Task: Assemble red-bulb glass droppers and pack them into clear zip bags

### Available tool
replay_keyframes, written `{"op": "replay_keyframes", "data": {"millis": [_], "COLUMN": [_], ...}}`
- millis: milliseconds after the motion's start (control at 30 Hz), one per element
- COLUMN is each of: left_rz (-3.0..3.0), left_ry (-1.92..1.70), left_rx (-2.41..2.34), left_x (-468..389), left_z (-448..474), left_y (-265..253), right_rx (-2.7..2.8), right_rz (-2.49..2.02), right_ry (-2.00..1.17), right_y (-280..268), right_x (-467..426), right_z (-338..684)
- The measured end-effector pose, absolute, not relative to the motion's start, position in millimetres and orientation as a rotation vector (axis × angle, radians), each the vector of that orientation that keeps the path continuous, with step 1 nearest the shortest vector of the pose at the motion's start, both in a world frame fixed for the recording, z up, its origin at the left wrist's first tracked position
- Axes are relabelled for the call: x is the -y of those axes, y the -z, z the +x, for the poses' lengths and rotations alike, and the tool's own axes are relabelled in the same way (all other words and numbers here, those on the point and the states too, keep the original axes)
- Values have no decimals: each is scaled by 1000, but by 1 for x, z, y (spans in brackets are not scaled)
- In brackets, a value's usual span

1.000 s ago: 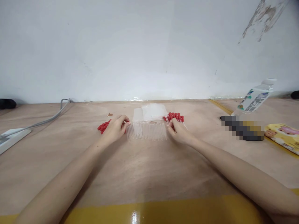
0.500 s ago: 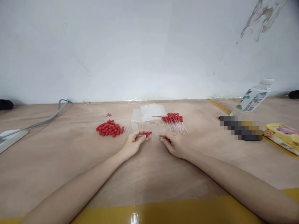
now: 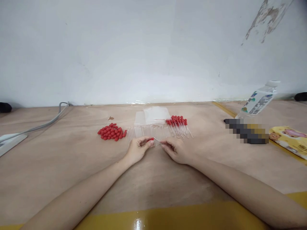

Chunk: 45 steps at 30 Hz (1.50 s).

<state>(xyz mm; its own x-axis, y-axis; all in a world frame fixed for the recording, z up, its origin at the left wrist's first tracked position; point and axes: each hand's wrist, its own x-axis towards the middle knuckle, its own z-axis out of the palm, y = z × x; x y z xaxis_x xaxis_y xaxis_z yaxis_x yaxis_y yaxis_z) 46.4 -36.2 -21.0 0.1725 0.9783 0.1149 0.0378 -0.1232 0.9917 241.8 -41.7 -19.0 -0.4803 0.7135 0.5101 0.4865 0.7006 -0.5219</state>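
Between the fingers of my left hand [image 3: 139, 149] is a red rubber dropper bulb [image 3: 151, 139], mostly covered by the fingertips. My right hand [image 3: 176, 149] pinches a thin clear glass tube [image 3: 157, 141], whose end meets the bulb's mouth; how far it goes in I cannot tell. Just behind the hands lies a row of loose clear tubes [image 3: 136, 131]. A heap of red bulbs [image 3: 109, 132] rests to the left. Several droppers with red bulbs on their tubes [image 3: 178, 123] lie behind my right hand.
Clear plastic bags [image 3: 155, 114] lie flat behind the tubes. At the right are a tilted bottle [image 3: 259, 100], a dark pixelated object [image 3: 247, 131] and a yellow packet [image 3: 289, 139]. A grey cable [image 3: 51, 121] runs to a white block [image 3: 11, 142] at the left.
My hands have drawn closer together, bringing the tube's end up to the bulb. Less of the red bulb shows past my left fingertips.
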Motion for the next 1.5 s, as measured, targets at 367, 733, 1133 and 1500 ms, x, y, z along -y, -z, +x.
{"op": "replay_keyframes", "data": {"millis": [367,733,1133,1500], "left_rz": [1729,1972,2217,2177], "left_ry": [-990,-887,-872,-912], "left_rx": [-1046,-1170,-1129,-1105], "left_x": [42,46,47,47], "left_z": [39,39,37,38], "left_y": [20,16,15,14], "right_rx": [2414,2415,2320,2413], "right_rz": [-809,-852,-865,-914], "right_ry": [-386,8,-167,-167], "right_y": [8,14,19,22], "right_x": [33,33,37,33], "right_z": [259,260,253,242]}}
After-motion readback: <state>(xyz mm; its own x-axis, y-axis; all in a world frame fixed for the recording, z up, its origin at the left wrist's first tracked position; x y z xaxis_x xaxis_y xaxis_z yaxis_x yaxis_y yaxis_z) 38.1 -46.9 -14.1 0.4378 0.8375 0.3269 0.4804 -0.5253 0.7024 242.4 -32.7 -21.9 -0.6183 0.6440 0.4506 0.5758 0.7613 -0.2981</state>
